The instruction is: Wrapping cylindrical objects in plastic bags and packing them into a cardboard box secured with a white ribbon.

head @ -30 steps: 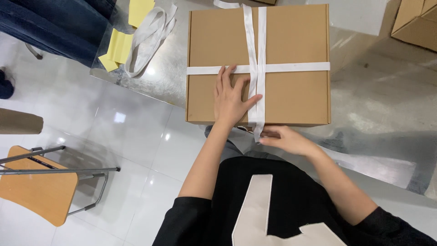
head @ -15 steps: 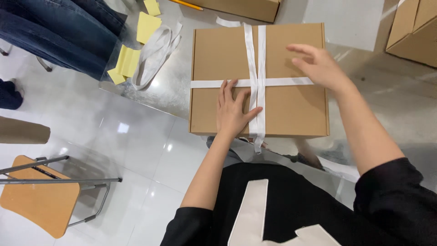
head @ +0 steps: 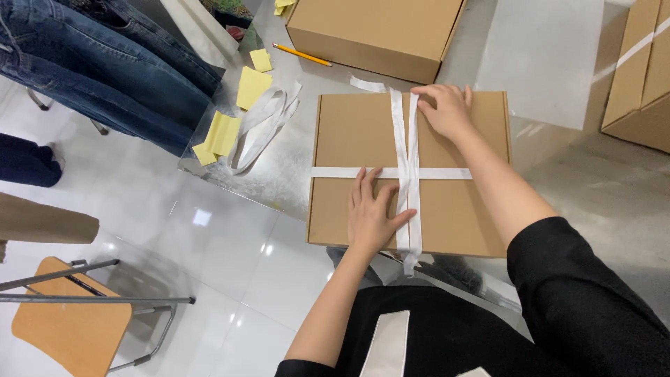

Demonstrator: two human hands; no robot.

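A flat brown cardboard box (head: 349,132) lies on a metal table, crossed by white ribbon (head: 403,132) running lengthwise and across. My left hand (head: 371,213) rests flat on the lid near the front edge, thumb against the lengthwise ribbon below the crossing. My right hand (head: 444,110) is at the box's far edge, fingers pressing on the ribbon ends there. A loose ribbon tail hangs over the front edge.
Another brown box (head: 377,31) and a pencil (head: 301,54) lie beyond. Loose white ribbon (head: 262,126) and yellow paper pieces (head: 222,132) lie at the left. More boxes (head: 638,66) stand at the right. A person in jeans (head: 105,66) stands left; a chair (head: 70,321) sits below.
My right hand left the front ribbon end, passed over the box's right side and now presses the ribbon at the far edge. My left hand stayed put.
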